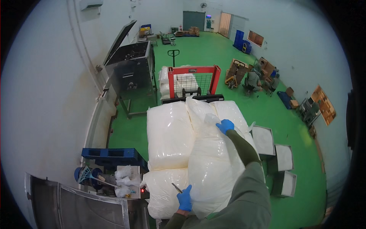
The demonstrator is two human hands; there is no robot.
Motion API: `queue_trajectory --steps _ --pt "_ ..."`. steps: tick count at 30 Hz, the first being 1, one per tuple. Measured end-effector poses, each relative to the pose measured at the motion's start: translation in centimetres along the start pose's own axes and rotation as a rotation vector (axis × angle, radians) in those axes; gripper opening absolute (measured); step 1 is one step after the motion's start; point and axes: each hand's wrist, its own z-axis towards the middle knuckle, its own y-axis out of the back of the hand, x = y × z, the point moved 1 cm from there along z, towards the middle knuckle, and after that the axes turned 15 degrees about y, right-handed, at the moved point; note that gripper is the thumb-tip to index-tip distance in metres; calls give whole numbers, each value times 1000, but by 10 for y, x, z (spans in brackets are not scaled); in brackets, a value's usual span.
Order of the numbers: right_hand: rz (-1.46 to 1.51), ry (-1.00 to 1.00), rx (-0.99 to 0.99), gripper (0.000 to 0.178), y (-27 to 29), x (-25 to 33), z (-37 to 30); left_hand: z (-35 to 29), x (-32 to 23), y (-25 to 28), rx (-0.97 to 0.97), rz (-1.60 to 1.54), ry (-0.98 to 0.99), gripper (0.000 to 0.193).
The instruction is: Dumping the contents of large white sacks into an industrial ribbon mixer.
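Large white filled plastic bags (169,131) lie close together in front of me. My left hand (185,198), in a blue glove, is closed around a slim knife (177,188) whose blade points up and to the left, over the near left bag (164,191). Farther forward, my right hand (225,126), also blue-gloved, is closed at the clear, loose end (211,119) of the middle bag (211,168). That bag bulges toward me beneath my right arm. My right fingertips are partly hidden.
A red-framed lift truck (194,70) stands beyond the bags. Left are a metal machine (131,72), a blue pallet (114,153) and a metal tank (89,212). Grey bins (285,157) line the right. Several people (252,79) work among cartons at the far right.
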Motion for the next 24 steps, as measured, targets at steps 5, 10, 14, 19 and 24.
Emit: queue_trajectory --steps 5,10,14,19,24 --pt "114 21 -162 50 93 24 -78 -47 -41 34 -36 274 -274 21" --pt "457 -197 -116 31 108 32 -186 -63 -133 83 -233 150 -163 31" --pt "760 -435 -260 31 63 36 -265 -36 -158 121 -409 62 -217 44" --pt "981 -811 -171 38 58 48 -327 -27 -161 148 -336 39 -235 43" --pt "975 -508 -222 42 31 40 -315 -34 -144 137 -284 142 -315 38"
